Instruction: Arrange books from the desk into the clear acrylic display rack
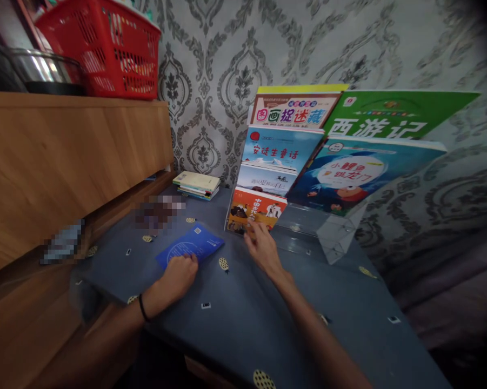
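Note:
A thin blue booklet (202, 243) with a white circular print and a small square code lies on the dark blue tablecloth. My left hand (181, 274), a black band at its wrist, is closed at the booklet's near edge, fingertips hidden. My right hand (263, 248) reaches to an orange book (278, 208) in the lowest tier of a clear display rack (338, 237). Its fingers are stretched out, tips against the lower cover. Above it rise a pale book (263, 180), a light-blue book (284, 146) and a brown-edged picture book (294, 108).
A green book (405, 111) and a blue fish-story book (348, 175) fill the rack's right side. Several stacked books (198, 183) lie by the wall. On the left, a wooden cabinet (77, 156) bears a red basket (133, 75) and a metal pot (44, 67). Two patches are blurred out.

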`<state>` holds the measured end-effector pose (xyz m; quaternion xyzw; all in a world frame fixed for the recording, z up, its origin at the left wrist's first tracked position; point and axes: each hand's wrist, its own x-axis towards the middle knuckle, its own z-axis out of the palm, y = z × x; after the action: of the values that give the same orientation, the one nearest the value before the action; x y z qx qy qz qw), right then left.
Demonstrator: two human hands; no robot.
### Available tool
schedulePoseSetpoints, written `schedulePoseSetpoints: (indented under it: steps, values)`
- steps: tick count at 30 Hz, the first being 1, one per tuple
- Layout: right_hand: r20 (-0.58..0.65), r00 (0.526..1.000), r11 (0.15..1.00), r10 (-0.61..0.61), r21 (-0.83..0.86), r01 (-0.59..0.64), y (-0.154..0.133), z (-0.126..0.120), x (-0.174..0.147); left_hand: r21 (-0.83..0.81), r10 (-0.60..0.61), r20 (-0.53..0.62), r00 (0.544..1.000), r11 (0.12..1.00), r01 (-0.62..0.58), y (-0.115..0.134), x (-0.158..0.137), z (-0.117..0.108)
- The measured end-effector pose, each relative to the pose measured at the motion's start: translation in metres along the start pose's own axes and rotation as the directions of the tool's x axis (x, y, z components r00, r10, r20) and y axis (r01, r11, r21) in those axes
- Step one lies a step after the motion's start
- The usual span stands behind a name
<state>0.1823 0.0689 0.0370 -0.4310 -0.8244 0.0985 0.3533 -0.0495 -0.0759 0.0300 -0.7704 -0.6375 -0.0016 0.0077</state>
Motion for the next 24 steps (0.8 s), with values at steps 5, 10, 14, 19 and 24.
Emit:
schedulePoseSetpoints:
  steps: [5, 10, 14, 19, 24]
  values:
    - [0.215, 0.963, 0.980, -0.163, 0.144, 0.133, -0.020, 0.027, -0.019, 0.140, 0.116, 0.102, 0.988, 0.982, -0.130, 0.053, -0.019, -0.009]
    - [0.257, 0.957, 0.986, -0.135, 0.125, 0.106, -0.020, 0.027, -0.011, 0.115, 0.135, 0.125, 0.983, 0.982, -0.150, 0.063, -0.027, -0.001]
    - [0.348, 0.917, 0.972, -0.194, 0.194, 0.132, -0.031, 0.026, -0.014, 0.061, 0.126, 0.058, 0.990, 0.990, -0.129, 0.058, -0.026, 0.003]
    - [0.518, 0.783, 0.934, -0.344, 0.273, 0.230, -0.056, 0.049, -0.037, 0.040, 0.147, 0.027, 0.989, 0.988, -0.148, 0.057, -0.026, 0.002]
    - [0.551, 0.799, 0.969, -0.241, 0.095, 0.226, -0.047, 0.061, -0.027, 0.088, 0.172, 0.029, 0.985, 0.981, -0.174, 0.056, -0.027, 0.008]
